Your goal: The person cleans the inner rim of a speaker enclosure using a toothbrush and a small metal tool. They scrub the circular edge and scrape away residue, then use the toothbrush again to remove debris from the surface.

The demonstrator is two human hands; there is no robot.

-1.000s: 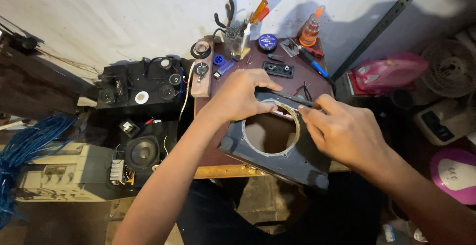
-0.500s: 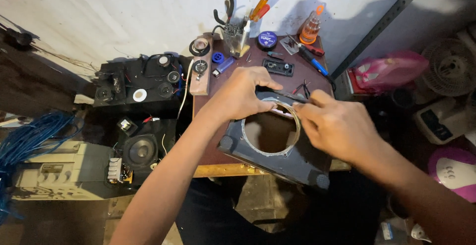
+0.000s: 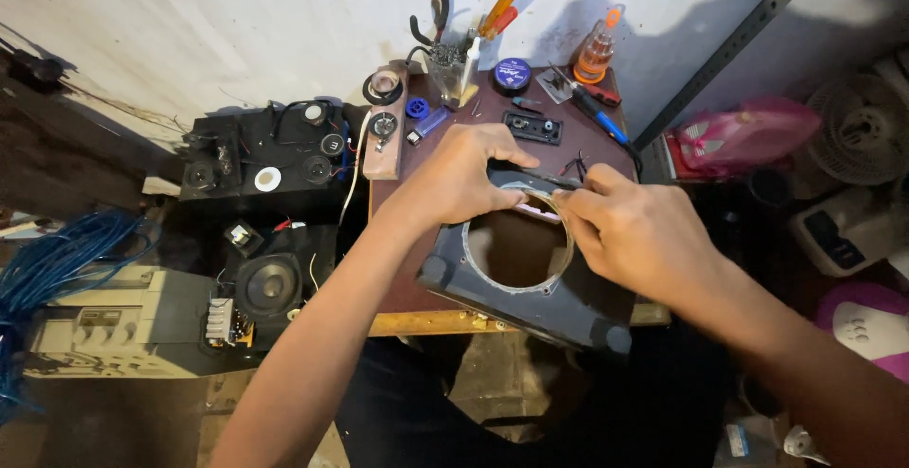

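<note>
Hands meet at the far rim of a dark speaker panel point(image 3: 530, 283) on the counter point(image 3: 407, 288): left hand point(image 3: 454, 179) curled over the edge, right hand point(image 3: 630, 231) pinching a thin strip there. Round cutout gapes empty below both; speaker cone point(image 3: 270, 283) lies far left, apparently unfitted.

Your hands work at a dark blue-grey panel point(image 3: 559, 302) with a pale ring about its round hole. It lies on a reddish-brown table point(image 3: 402, 269). Behind the panel: two orange-handled screwdrivers point(image 3: 497, 16) and a round blue tin point(image 3: 513, 72). Right of the table — a pink bag point(image 3: 748, 132). Left of it — a blue cable coil point(image 3: 52, 264).
</note>
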